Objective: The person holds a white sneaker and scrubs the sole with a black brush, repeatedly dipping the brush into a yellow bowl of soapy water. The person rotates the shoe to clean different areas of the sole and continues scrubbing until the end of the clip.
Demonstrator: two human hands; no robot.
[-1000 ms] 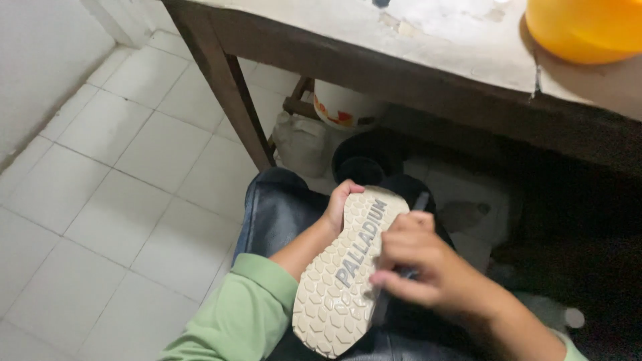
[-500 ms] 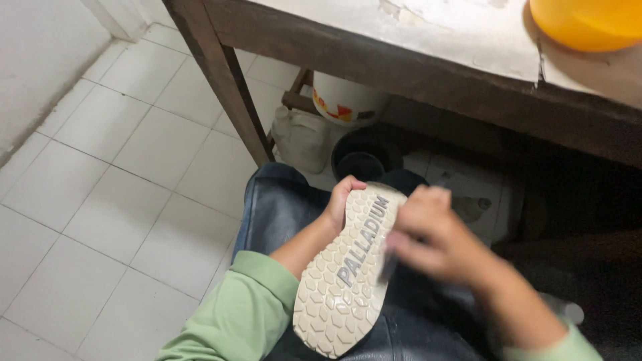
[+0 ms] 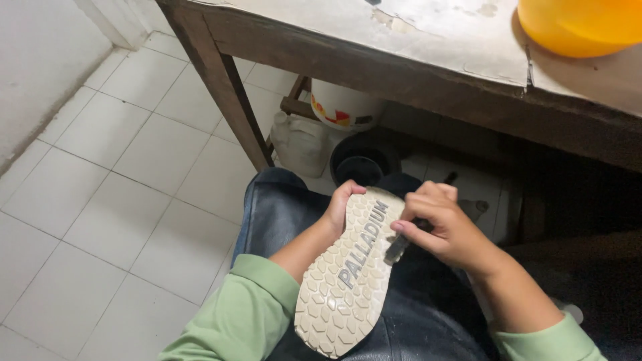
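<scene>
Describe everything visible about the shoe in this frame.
The shoe lies sole up across the person's lap. Only its cream, rubbery-looking outsole shows, with a honeycomb tread and grey raised lettering. The left hand grips the far end; the right hand holds a dark brush against the sole's right edge.

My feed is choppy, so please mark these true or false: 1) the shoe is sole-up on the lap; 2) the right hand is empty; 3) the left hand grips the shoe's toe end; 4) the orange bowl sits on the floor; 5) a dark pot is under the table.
1) The shoe is sole-up on the lap: true.
2) The right hand is empty: false; it holds a small dark tool, apparently a brush, against the sole's edge.
3) The left hand grips the far end: true, though toe or heel cannot be told.
4) The orange bowl is on the floor: false; it sits on the table.
5) A dark pot is under the table: true.
</scene>
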